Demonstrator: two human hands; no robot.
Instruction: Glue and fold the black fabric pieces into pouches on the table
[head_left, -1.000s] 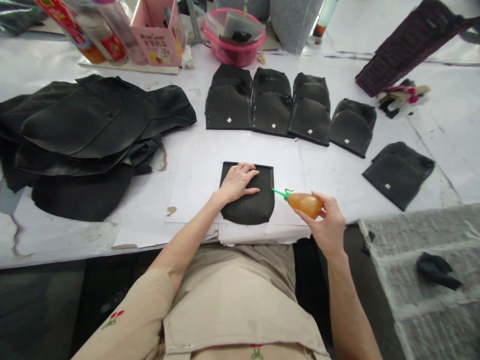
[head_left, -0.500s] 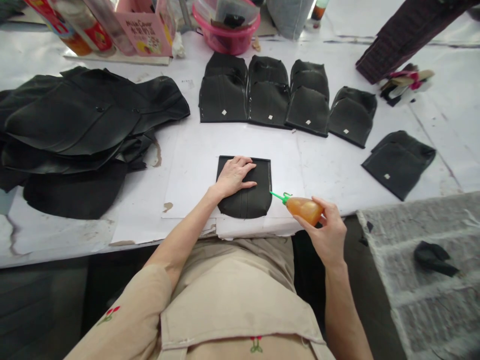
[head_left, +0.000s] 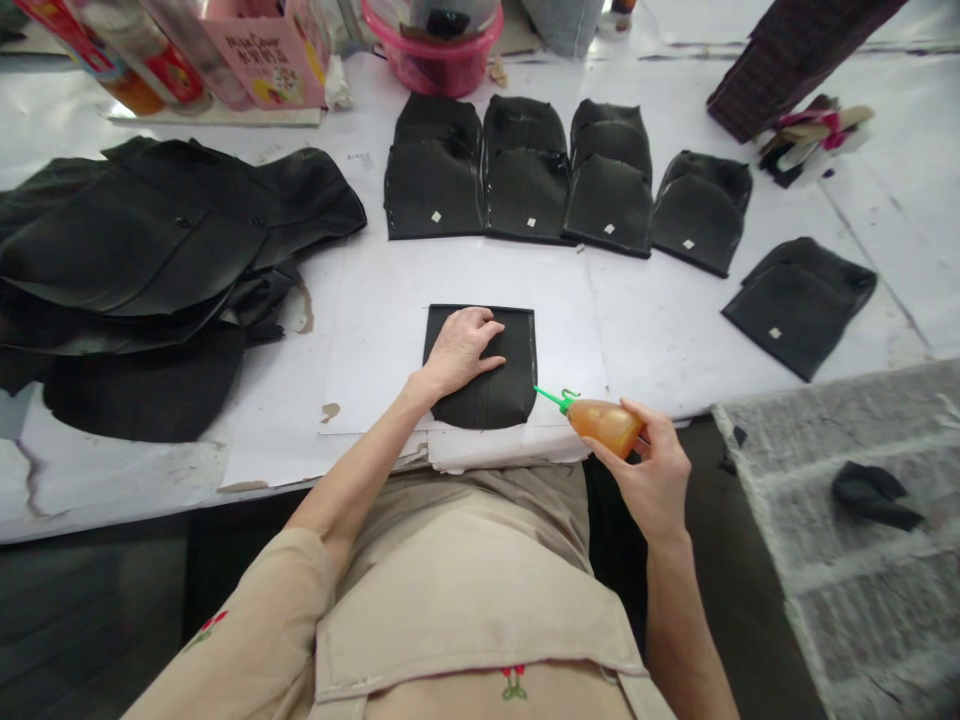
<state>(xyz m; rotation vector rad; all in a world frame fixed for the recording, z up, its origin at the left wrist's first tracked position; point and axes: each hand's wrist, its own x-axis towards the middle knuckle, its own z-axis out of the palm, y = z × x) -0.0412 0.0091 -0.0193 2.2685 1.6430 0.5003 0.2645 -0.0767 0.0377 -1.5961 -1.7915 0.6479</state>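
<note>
A black leather-like piece (head_left: 480,400) with a rounded near end lies flat on the white-papered table in front of me. On top of it rests my left hand (head_left: 466,350), palm down with the fingers spread. My right hand (head_left: 651,465) grips a squeeze bottle (head_left: 606,427) of amber liquid, tilted so that its green nozzle (head_left: 551,397) points left. The nozzle's tip is at the right edge of the black piece, where a thin shiny line runs along the border. My left palm covers part of the piece.
Several black pocket-shaped pieces (head_left: 435,190) form a row behind, one apart at the right (head_left: 802,310). Large black pieces (head_left: 150,240) are heaped at left. Beyond stand a pink box (head_left: 262,60) and a pink tub (head_left: 435,65). Grey quilted cloth (head_left: 840,580) lies at right.
The view has shifted slightly. The bottle's nozzle tip has moved a little toward me along the right edge of the black piece. My left hand stays on it, its fingers slightly more bent.
</note>
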